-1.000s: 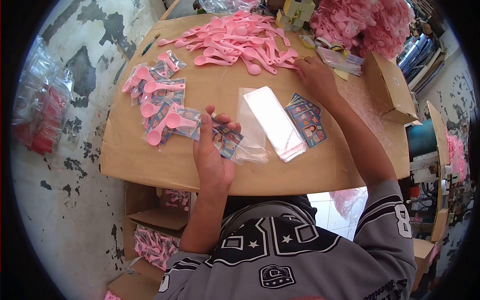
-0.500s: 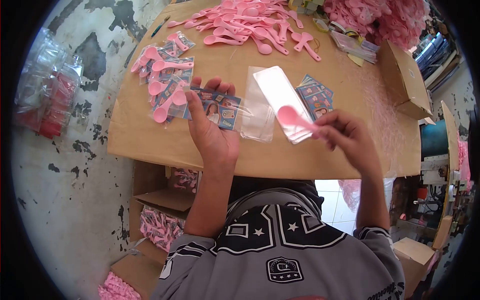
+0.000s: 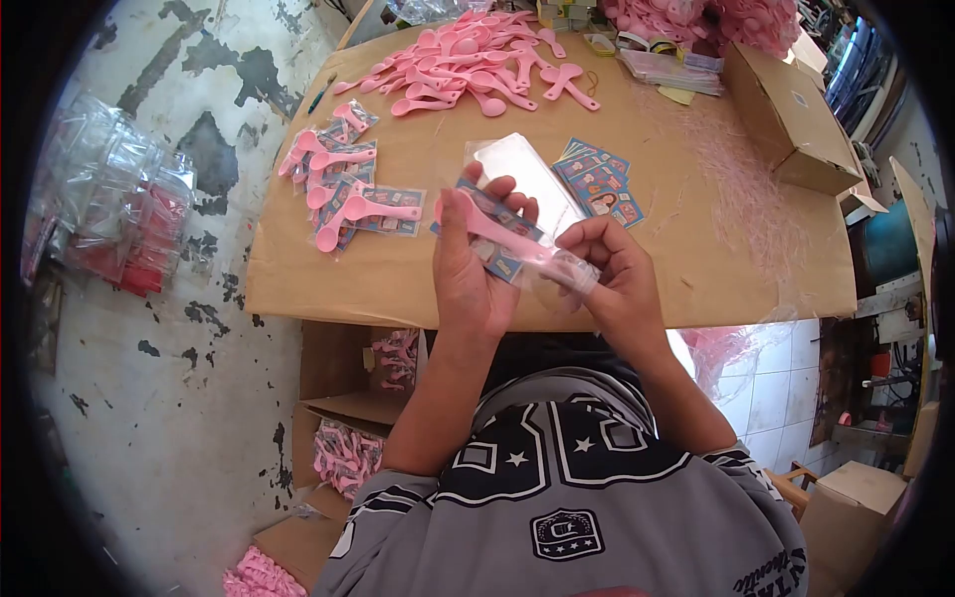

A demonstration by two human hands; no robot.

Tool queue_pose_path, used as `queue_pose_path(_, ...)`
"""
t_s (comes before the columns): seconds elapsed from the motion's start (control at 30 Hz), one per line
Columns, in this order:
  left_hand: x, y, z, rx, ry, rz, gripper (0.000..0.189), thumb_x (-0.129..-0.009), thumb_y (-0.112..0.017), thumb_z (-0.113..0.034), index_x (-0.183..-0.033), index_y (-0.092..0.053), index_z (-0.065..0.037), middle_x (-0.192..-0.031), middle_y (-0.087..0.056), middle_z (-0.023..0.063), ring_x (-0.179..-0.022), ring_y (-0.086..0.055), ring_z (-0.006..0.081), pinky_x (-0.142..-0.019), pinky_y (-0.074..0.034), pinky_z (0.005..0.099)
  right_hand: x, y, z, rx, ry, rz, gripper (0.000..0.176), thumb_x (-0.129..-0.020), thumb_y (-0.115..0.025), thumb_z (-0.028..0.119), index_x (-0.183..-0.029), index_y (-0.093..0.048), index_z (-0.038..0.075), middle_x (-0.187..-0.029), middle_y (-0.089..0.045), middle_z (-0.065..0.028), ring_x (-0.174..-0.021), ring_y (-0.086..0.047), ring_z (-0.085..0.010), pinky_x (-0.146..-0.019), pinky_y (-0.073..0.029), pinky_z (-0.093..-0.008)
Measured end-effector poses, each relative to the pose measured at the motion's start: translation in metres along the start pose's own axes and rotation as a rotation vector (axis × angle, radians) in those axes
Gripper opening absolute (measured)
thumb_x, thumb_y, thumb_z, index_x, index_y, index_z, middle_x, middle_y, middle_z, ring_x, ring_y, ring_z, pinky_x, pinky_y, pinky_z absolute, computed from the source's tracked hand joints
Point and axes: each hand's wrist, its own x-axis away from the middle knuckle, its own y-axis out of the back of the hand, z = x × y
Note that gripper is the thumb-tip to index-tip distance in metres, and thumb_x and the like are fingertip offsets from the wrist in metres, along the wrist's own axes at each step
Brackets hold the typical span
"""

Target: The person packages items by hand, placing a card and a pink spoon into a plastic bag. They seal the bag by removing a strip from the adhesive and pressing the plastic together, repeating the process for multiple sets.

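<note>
To your left, clear packets (image 3: 348,189) of pink spoons (image 3: 383,209) and printed cards (image 3: 343,194) overlap on the counter (image 3: 418,149). Your left hand (image 3: 470,274) clasps its fingers around a loose spoon (image 3: 507,235) and clear sleeve (image 3: 582,271) — seemingly for steadiness — while your right hand (image 3: 629,279) pinches the sleeve's end between its fingers.

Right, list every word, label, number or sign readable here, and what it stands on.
"thentic", its start unclear: grey shirt.
Large chest characters: too folded to read surely.
Badge: letter too small to read.
Fanned cards, held card: print too small.
Label on cardboard box: too small.
</note>
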Motion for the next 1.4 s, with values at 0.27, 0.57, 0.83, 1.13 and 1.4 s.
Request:
queue_pose_path(0.27, 0.006, -0.002, 0.014, 0.040, 0.164, 0.074, 0.049, -0.109, -0.059, -0.041, -0.142, -0.050, -0.006, -0.120, -0.067, 0.0133, -0.109, -0.069, 0.0252, -0.098, -0.059, 0.0410, 0.003, -0.004, -0.015, 0.307, 0.316, -0.189, 0.035, -0.086, -0.081, 0.007, -0.115, -0.062, 0.004, -0.108, -0.065, -0.0036, -0.085, -0.061, -0.0100, -0.069, -0.049, -0.0255)
queue_pose_path(0.57, -0.003, -0.007, 0.000, 0.036, 0.253, 0.029, 0.037, -0.111, -0.056, -0.028, -0.140, -0.052, -0.004, -0.128, -0.066, 0.0166, -0.119, -0.067, 0.0272, -0.108, -0.056, 0.0447, 0.004, 0.025, 0.004, 0.782, 0.834, -0.024, 0.046, -0.083, -0.079, 0.005, -0.127, -0.073, 0.015, -0.146, -0.058, -0.0151, -0.125, -0.058, -0.0331, -0.095, -0.053, -0.0394)
queue_pose_path(0.83, -0.012, -0.005, 0.000, 0.092, 0.343, 0.052, 0.034, -0.111, -0.056, -0.022, -0.139, -0.056, -0.002, -0.135, -0.065, 0.0177, -0.124, -0.067, 0.0267, -0.112, -0.055, 0.0438, -0.004, 0.017, 0.011, 0.564, 0.522, -0.056, 0.056, -0.086, -0.084, 0.019, -0.136, -0.062, 0.007, -0.145, -0.058, -0.0135, -0.132, -0.056, -0.0311, -0.101, -0.050, -0.0408)
queue_pose_path(1.13, -0.025, 0.000, -0.001, 0.066, 0.430, 0.061, 0.035, -0.111, -0.058, -0.025, -0.138, -0.056, -0.003, -0.128, -0.067, 0.0162, -0.116, -0.070, 0.0250, -0.105, -0.060, 0.0409, -0.034, 0.011, -0.007, 0.509, 0.462, -0.095, 0.063, -0.083, -0.087, 0.023, -0.137, -0.060, 0.006, -0.139, -0.060, -0.0136, -0.128, -0.059, -0.0290, -0.094, -0.054, -0.0380)
queue_pose_path(1.4, -0.041, 0.007, -0.004, 0.030, 0.395, -0.043, 0.038, -0.111, -0.057, -0.027, -0.139, -0.054, -0.001, -0.131, -0.066, 0.0183, -0.126, -0.065, 0.0276, -0.110, -0.056, 0.0436, -0.040, 0.010, 0.006, 0.994, 0.848, -0.091, 0.037, -0.080, -0.086, 0.028, -0.116, -0.081, 0.021, -0.154, -0.054, -0.0175, -0.142, -0.049, -0.0372, -0.114, -0.042, -0.0503)
